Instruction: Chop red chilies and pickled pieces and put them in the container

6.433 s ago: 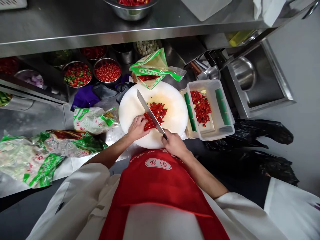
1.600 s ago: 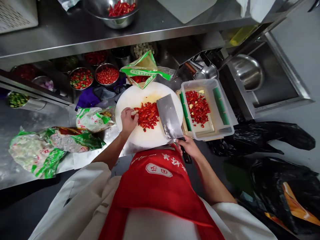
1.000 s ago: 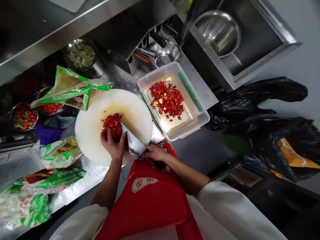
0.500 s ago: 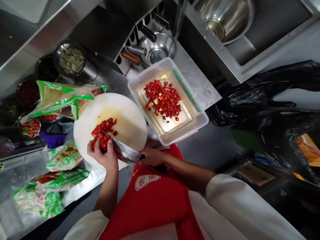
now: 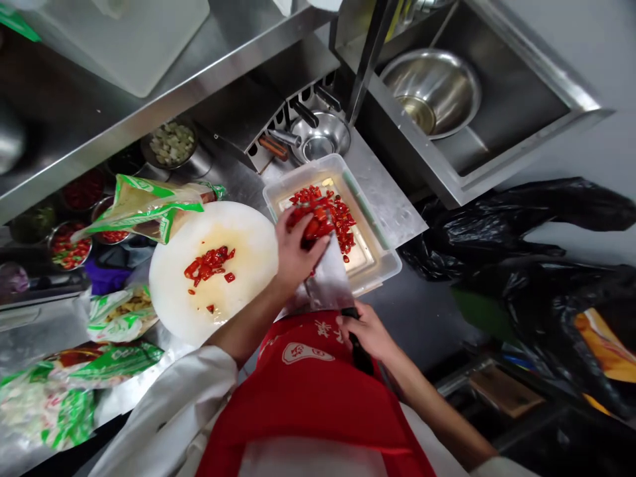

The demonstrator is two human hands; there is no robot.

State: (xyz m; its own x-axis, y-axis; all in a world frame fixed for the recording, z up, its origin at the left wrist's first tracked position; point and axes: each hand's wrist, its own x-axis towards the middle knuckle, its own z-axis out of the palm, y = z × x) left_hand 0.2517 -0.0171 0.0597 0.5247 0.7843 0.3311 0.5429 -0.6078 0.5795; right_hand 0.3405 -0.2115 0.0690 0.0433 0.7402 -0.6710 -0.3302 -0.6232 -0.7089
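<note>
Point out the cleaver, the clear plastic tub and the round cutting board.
cleaver (image 5: 330,285), head view, on the flat of the blade.
clear plastic tub (image 5: 385,265), head view, on its near rim.
round cutting board (image 5: 248,245), head view, on bare white surface.

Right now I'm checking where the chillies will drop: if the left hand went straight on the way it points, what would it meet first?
Probably the clear plastic tub, which the left hand points at; depth is unclear.
</note>
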